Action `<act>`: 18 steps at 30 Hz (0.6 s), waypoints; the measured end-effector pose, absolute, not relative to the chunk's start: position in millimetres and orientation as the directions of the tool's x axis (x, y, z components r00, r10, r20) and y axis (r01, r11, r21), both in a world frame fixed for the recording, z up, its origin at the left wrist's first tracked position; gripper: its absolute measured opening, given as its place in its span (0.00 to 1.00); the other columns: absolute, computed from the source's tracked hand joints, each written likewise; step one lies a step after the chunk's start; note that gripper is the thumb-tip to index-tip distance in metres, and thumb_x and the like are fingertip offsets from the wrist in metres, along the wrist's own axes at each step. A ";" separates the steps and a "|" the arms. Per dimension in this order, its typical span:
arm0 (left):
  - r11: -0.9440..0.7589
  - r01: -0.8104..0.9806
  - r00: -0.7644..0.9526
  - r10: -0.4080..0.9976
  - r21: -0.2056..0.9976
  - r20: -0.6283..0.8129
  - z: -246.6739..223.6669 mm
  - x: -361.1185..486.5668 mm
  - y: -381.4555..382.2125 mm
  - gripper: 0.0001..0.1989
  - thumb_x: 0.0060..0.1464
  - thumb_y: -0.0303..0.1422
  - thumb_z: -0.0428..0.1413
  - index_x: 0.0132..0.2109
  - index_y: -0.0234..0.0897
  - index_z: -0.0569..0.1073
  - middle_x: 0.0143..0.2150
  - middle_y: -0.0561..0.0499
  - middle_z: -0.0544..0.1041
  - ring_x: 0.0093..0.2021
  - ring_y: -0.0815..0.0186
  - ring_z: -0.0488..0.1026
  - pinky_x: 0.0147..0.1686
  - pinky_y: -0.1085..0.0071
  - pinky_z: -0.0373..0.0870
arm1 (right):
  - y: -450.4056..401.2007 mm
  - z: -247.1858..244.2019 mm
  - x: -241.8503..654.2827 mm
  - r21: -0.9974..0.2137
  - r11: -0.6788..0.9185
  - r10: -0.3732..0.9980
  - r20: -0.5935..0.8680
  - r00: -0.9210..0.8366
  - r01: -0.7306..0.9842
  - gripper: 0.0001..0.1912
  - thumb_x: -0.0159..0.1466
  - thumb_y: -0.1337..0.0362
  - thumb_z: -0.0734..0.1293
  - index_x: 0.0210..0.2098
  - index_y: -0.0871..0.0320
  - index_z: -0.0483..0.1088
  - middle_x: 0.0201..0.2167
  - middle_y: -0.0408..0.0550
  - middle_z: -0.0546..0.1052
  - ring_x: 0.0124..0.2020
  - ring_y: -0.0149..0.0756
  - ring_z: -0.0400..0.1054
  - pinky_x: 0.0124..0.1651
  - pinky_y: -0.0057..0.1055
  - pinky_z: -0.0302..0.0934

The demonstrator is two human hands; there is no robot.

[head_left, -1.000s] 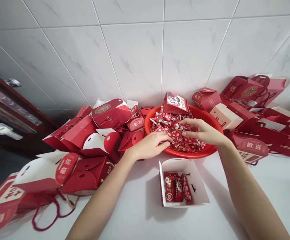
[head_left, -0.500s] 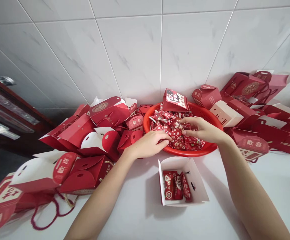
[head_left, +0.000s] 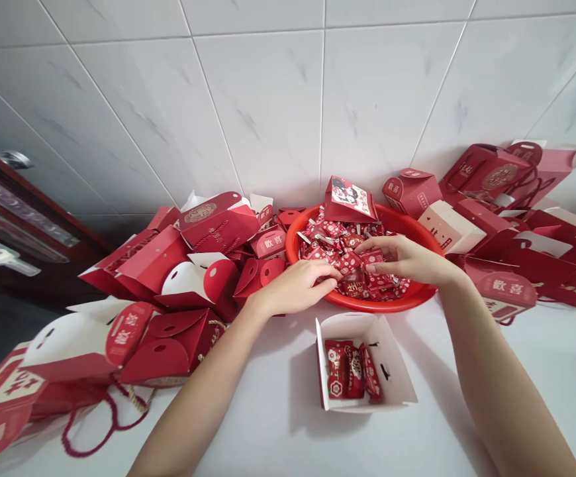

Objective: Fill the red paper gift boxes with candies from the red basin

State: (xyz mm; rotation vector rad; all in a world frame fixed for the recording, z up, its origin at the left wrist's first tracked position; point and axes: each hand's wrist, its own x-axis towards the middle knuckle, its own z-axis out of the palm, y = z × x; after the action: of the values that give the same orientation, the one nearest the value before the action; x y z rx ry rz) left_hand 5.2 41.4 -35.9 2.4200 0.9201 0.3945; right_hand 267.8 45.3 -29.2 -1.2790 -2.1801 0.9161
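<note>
My left hand rests over the near left rim of a red plastic basket, its fingers bent and the thumb a little apart, tips touching small red patterned snack packets. My right hand reaches in from the right, thumb and fingers apart over the packets, with no firm hold visible. Some of its fingertips are hidden among them. In front of the basket stands an open box, white inside, holding a few red packets upright on its left side.
A closed red gift box sits on the back of the basket. Red gift boxes crowd the left, some with open flaps; more boxes pile up at the right. Behind is a tiled wall; a dark cabinet with a key stands far left.
My right hand has shifted slightly, and the packets beneath it lie differently, with a dark red one no longer on top. My left hand and the open box have hardly moved.
</note>
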 end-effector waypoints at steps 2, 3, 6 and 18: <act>-0.630 0.536 0.720 0.688 0.562 0.084 -36.5 5.6 41.4 0.14 0.67 0.31 0.50 0.53 0.36 0.79 0.55 0.47 0.81 0.55 0.59 0.77 0.59 0.62 0.69 | 46.7 -30.4 271.2 -0.723 0.358 0.891 0.075 -0.448 0.591 0.23 0.61 0.53 0.68 0.51 0.58 0.75 0.51 0.53 0.79 0.45 0.44 0.74 0.46 0.39 0.68; -0.625 0.540 0.713 0.696 0.564 0.088 -37.0 5.8 41.4 0.15 0.67 0.31 0.51 0.54 0.36 0.78 0.56 0.46 0.80 0.56 0.58 0.77 0.60 0.62 0.69 | 47.9 -31.6 273.5 -0.697 0.361 0.901 0.091 -0.424 0.619 0.21 0.62 0.55 0.68 0.51 0.57 0.75 0.52 0.53 0.79 0.48 0.45 0.74 0.49 0.39 0.68; -0.596 0.558 0.676 0.730 0.578 0.101 -39.3 6.5 41.5 0.19 0.66 0.32 0.52 0.60 0.35 0.74 0.62 0.45 0.77 0.61 0.57 0.74 0.62 0.62 0.68 | 52.9 -37.7 282.8 -0.540 0.329 0.943 0.147 -0.297 0.775 0.17 0.62 0.64 0.66 0.50 0.57 0.75 0.52 0.52 0.80 0.51 0.47 0.74 0.54 0.41 0.65; -0.593 0.552 0.671 0.733 0.586 0.110 -41.1 6.9 40.8 0.18 0.67 0.33 0.51 0.59 0.36 0.76 0.60 0.47 0.79 0.60 0.59 0.75 0.62 0.63 0.68 | 56.8 -45.8 292.9 -0.192 0.091 0.993 0.090 -0.075 0.977 0.23 0.61 0.73 0.62 0.52 0.53 0.77 0.51 0.49 0.82 0.51 0.48 0.76 0.51 0.36 0.67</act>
State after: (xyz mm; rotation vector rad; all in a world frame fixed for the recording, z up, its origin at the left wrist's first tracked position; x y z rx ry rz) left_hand 6.9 40.8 -41.1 2.3687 0.9929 0.4673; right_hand 292.9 56.8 -45.8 -1.9900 -2.1654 0.1196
